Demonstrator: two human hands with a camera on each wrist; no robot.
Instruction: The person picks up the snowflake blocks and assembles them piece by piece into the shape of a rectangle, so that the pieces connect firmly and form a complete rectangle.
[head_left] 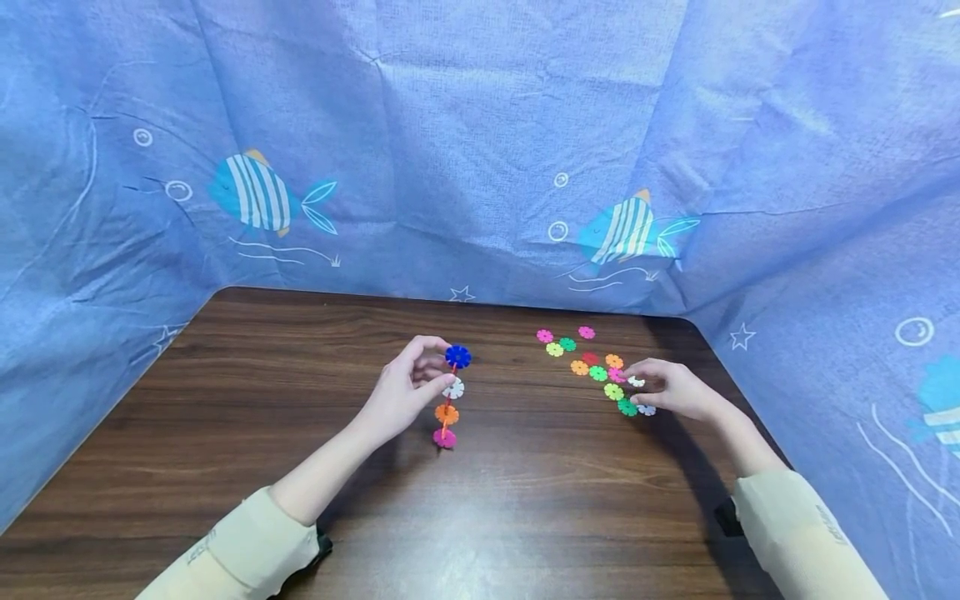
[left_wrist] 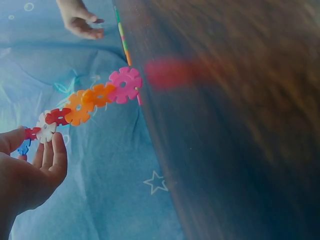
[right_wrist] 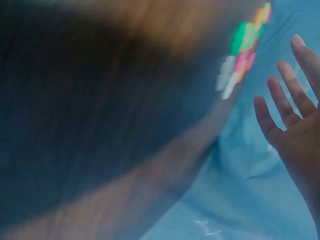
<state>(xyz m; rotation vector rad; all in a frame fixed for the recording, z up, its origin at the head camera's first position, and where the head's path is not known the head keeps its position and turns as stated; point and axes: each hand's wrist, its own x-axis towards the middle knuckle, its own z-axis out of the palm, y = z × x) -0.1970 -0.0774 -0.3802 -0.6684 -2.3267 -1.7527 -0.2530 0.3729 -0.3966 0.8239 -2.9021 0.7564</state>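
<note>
Centrally, above a dark brown wooden table (head_left: 525, 483), a person's left hand (head_left: 401, 392) grips a chain of flower-shaped discs (head_left: 447, 414), thumb and fingers clamped on its blue-and-white upper end. Downwards, the chain runs blue, red, white, red, 2 orange, then pink; whether the pink end touches the table, I cannot tell. Near the table's far right corner, loose discs (head_left: 597, 373) in pink, yellow, green, orange, red and white lie in a scatter stretching towards the right edge. At the scatter's nearer end is the right hand (head_left: 675, 390), fingers apart, close to 2 white discs (head_left: 647, 410); any contact is unclear. Blue fish-print cloth (head_left: 480, 150) hangs beyond the far edge.
</note>
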